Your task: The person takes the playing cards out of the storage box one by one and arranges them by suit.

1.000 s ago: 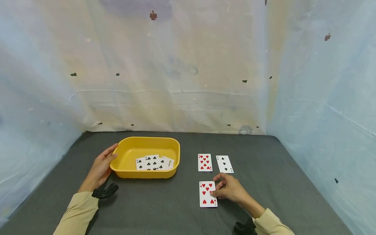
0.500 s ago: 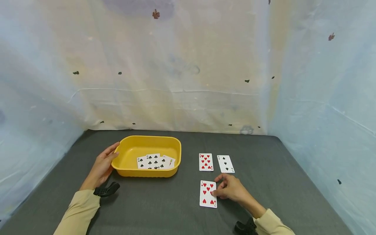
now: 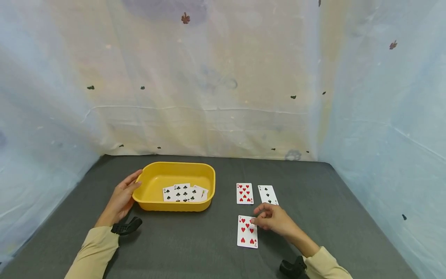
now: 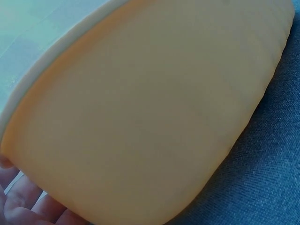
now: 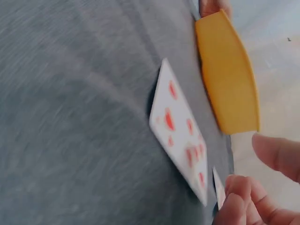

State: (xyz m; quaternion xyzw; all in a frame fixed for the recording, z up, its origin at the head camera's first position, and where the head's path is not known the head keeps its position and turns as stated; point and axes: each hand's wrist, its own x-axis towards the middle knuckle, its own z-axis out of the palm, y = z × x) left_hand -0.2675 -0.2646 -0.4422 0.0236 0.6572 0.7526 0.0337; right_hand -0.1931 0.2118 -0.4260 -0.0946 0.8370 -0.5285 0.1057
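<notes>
Basically, L fingers (image 3: pixel 129 178) grip yellow tub (image 3: pixel 170 206), R fingers (image 3: pixel 265 207) parted nr 7 of hearts (image 3: pixel 247 235).

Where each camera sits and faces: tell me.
Head: on the head, facing forward, down at cards; left hand, right hand, sleeves show.
Left wrist: on that wrist, facing the yellow tray; left fingers show.
Right wrist: likewise, facing the seven of hearts; right fingers, part of left hand show.
Head and right wrist share that card.

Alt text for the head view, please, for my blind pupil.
A person's left hand grips a yellow tub of playing cards; the right hand hovers by a seven of hearts on grey cloth, with two more cards beyond.
</notes>
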